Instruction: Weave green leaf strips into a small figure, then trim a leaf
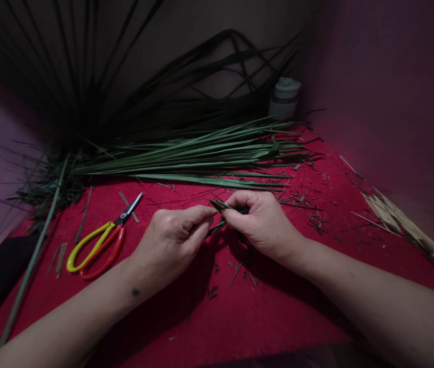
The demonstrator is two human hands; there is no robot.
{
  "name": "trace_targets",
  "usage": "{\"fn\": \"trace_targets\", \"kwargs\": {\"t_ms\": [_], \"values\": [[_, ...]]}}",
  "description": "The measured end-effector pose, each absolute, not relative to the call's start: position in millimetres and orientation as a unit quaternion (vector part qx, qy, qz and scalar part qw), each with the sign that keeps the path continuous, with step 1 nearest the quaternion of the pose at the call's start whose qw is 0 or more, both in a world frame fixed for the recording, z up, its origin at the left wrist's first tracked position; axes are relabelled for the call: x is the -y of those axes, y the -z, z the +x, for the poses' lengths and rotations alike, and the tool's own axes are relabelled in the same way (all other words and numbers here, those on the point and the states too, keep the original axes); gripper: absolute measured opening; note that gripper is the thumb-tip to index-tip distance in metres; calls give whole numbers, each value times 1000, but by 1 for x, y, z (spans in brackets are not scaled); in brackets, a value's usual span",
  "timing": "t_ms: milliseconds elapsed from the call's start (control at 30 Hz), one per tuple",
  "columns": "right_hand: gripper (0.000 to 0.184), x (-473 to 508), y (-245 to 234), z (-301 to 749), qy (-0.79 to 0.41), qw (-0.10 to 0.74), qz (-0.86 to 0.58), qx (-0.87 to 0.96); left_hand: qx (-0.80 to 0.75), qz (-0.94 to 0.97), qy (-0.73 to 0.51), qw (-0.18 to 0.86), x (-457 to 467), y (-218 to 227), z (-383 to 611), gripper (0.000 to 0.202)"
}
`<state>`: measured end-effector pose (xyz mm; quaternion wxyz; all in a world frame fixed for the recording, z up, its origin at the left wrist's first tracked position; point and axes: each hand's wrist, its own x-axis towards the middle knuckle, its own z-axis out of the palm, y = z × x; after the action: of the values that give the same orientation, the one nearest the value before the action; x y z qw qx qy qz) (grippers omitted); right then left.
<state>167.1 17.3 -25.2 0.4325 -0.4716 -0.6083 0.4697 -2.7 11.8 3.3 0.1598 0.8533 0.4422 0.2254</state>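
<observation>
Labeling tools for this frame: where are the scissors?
In the head view, the scissors lie closed on the red cloth, just left of the left hand, below the pile of green leaves.

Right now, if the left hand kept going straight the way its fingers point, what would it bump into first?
The left hand points right toward the right hand; it would meet those fingers first, along the leaf strip both pinch.

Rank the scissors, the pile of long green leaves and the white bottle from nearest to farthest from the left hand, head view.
1. Scissors, just to the outside of the left hand, on the red cloth.
2. Pile of long green leaves, beyond both hands.
3. White bottle, far back right, by the wall.
</observation>
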Motion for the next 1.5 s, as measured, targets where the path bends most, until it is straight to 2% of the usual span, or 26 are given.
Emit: {"fn": "trace_targets", "kwargs": {"t_ms": [167,300,400,567,633,700,800,867,1033,1100,1167,1267,1333,1400,1500], "values": [[14,-14,27,167,-320,425,-480,698,-459,853,-214,128,-9,0,-1,24],[15,-11,30,167,-193,415,-473,753,-489,826,-213,181,-8,-2,2,20],[16,-10,32,167,-130,400,-469,777,-507,775,-226,303,-10,-6,6,19],[18,-10,31,168,-47,392,-448,802,-495,518,-272,643,-18,-3,7,19],[18,-10,31,169,-19,397,-437,807,-463,432,-275,724,-21,3,6,22],[18,-10,31,169,-7,402,-432,807,-436,392,-278,761,-23,8,5,27],[19,-11,32,169,-4,403,-432,807,-440,407,-286,748,-22,8,7,25],[19,-11,33,169,-9,401,-428,810,-472,477,-291,682,-18,5,8,18],[16,-10,34,168,-10,395,-422,816,-502,754,-286,312,-7,5,9,11],[17,-9,34,167,-3,397,-423,815,-495,782,-292,243,-6,7,9,9],[17,-10,35,166,-5,407,-426,808,-500,748,-300,317,-9,8,9,12],[18,-12,36,166,-13,429,-422,798,-501,591,-283,566,-19,7,6,20],[18,-12,36,165,-20,438,-417,796,-477,487,-249,688,-27,5,3,22],[18,-12,36,166,-28,443,-417,793,-459,458,-221,729,-31,4,0,22],[18,-12,37,165,-36,443,-425,789,-473,550,-233,647,-29,3,-1,22]]}}
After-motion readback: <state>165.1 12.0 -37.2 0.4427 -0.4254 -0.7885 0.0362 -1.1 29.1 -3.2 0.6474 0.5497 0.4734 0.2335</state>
